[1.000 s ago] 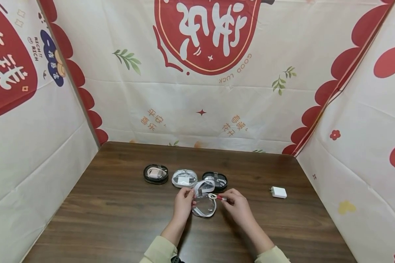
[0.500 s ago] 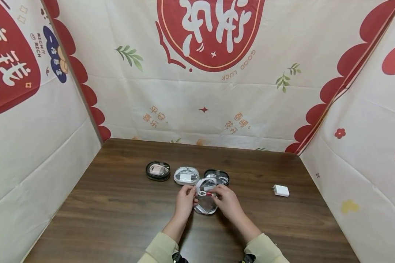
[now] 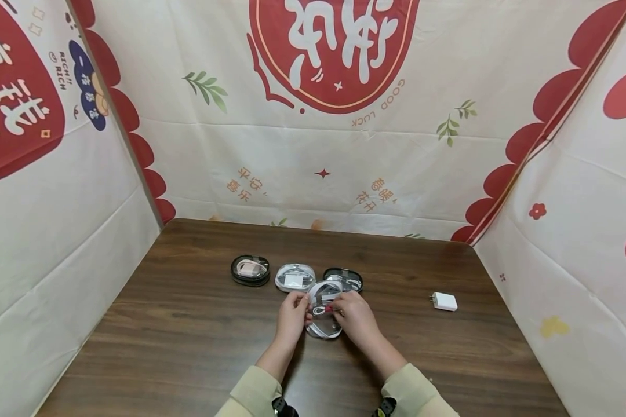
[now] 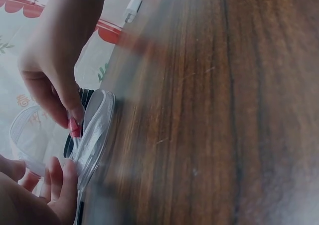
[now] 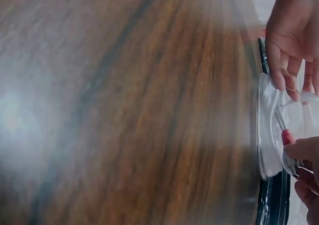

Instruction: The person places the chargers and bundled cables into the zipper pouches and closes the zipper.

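A clear oval zip pouch with white trim stands unzipped, its lid raised, near the middle of the brown table. My left hand pinches the pouch's left edge between thumb and fingers. Between my right thumb and fingertips is a small looped white cable with a red band. My right hand holds it at the pouch's opening, with the loop pointing left. In the right wrist view, the cable's red part shows just inside the pouch wall. The cable's far end is hidden by my right fingers.
Behind the hands stand a black-trimmed pouch with a pink item, a white-trimmed pouch with a white item, and another black-trimmed pouch. A white plug adapter lies on the right. Patterned cloth encloses the table's back and sides.
My right hand has moved left, carrying the looped cable from the pouch's right edge to over its opening, then slightly down. My left hand keeps its grip on the pouch. The head view has shifted slightly.
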Available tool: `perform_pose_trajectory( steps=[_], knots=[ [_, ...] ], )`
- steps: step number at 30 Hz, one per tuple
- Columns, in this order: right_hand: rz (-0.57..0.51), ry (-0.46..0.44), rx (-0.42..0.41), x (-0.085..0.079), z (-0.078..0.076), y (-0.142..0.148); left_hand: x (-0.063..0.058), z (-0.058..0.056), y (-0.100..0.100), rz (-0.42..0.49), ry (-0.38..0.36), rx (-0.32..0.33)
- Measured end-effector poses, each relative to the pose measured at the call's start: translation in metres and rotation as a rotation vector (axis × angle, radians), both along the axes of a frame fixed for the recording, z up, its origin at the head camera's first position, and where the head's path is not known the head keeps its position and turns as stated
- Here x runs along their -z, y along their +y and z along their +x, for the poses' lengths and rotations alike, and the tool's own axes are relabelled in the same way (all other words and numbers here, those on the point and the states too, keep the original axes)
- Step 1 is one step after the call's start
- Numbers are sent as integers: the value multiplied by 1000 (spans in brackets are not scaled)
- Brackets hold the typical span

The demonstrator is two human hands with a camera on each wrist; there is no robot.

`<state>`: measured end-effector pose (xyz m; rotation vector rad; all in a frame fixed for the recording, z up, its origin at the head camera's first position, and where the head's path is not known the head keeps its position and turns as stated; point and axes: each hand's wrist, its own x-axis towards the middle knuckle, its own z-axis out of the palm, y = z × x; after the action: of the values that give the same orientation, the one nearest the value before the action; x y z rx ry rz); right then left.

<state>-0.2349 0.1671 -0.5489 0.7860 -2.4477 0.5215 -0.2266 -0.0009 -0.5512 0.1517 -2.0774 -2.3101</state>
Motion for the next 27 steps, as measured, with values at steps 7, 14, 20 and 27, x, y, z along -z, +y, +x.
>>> perform_pose_trajectory(
  steps=[7, 14, 20, 27],
  knots=[
    [27, -6, -19, 5, -3, -7, 1, -1, 0, -22, -14, 20],
    [7, -71, -14, 6, -3, -6, 2, -2, 0, -31, -12, 15],
    [-133, -241, 22, -5, 3, 7, -15, 4, -2, -6, 2, 31],
    [-208, -273, 103, -11, 11, 41, -14, 4, -1, 10, 4, 30]
  ],
)
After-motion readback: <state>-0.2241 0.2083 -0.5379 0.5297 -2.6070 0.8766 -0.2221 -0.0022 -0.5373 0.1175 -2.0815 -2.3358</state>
